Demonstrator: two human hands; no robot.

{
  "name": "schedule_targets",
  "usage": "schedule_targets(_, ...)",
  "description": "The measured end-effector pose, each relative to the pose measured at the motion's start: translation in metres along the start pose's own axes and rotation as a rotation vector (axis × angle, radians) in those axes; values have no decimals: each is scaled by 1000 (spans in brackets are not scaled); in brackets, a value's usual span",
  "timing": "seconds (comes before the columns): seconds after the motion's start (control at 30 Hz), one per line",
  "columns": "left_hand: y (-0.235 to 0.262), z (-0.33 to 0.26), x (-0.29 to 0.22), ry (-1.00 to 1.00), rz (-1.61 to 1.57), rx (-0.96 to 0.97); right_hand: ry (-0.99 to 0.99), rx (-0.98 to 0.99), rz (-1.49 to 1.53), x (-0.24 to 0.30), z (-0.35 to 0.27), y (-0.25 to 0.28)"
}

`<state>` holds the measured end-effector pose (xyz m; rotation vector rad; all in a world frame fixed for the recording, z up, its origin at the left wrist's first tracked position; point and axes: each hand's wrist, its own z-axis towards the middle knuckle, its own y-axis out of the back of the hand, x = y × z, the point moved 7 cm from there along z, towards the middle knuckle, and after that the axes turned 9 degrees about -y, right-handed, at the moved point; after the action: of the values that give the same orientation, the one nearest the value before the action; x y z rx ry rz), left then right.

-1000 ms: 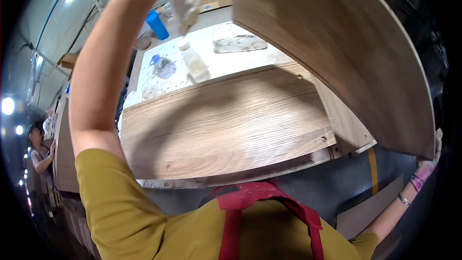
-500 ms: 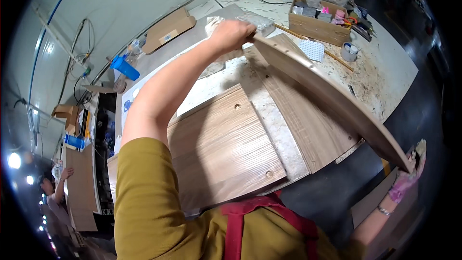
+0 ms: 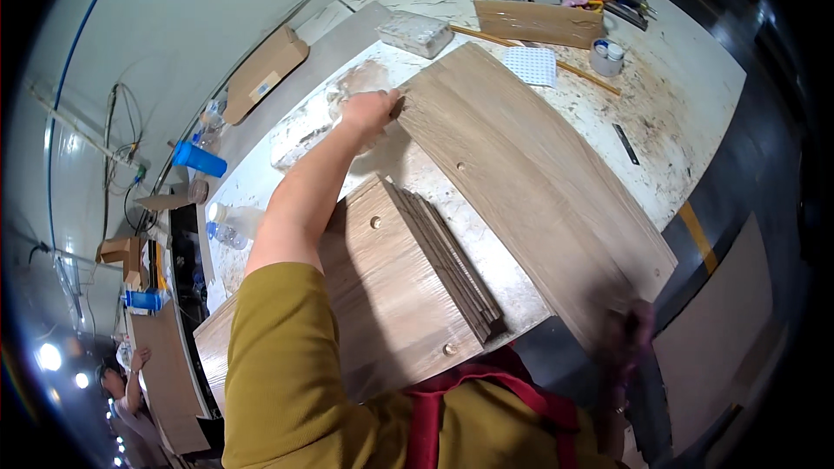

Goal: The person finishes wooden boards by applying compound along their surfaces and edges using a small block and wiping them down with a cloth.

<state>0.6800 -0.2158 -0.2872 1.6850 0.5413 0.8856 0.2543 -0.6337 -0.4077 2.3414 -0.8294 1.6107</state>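
A long wood-grain panel (image 3: 530, 182) with small round holes lies face up, slanting across the right part of the table. My left hand (image 3: 369, 113) is closed on its far left corner, with a whitish, cloth-like thing (image 3: 336, 102) beside the knuckles. At the panel's near right end is my right hand (image 3: 630, 330), dark and smeared by motion, so its fingers cannot be read. A stack of similar panels (image 3: 404, 274) sits to the left under my left arm, with round holes in its top board.
Along the far side stand a cardboard box (image 3: 539, 22) of tools, a small tub (image 3: 606, 58), a white dotted sheet (image 3: 530, 67) and a wooden stick (image 3: 591, 78). A dark strip (image 3: 625, 144) lies to the right. Bottles (image 3: 234, 221) stand left. Another person (image 3: 130, 395) works far left.
The panel has gone from tilted on edge to lying flat. My left hand moved left and nearer with its corner; my right hand moved left and slightly nearer along the near end.
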Motion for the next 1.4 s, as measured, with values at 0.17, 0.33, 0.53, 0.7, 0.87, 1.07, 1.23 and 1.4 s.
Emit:
schedule_targets(0.17,1,3,-1,48,-90,214,713,3,-499,32,-13,-68)
schedule_targets(0.33,-10,8,-70,-228,-297,248,636,-152,-587,50,5,-44)
schedule_targets(0.53,-16,4,-71,-328,-348,257,872,-150,-641,57,35,-68)
schedule_targets(0.7,20,-4,-41,-93,-334,234,743,-64,-496,60,53,-111)
schedule_targets(0.87,179,-131,-2,80,-924,-519,631,15,-452,61,66,-120)
schedule_targets(1.07,179,-325,-29,627,-1444,-804,427,141,-156,86,77,-120)
schedule_targets(1.23,140,-382,-143,315,-113,-359,644,496,-246,146,45,-209)
schedule_targets(1.4,106,-461,-119,449,-269,-518,803,715,-389,184,-35,-303)
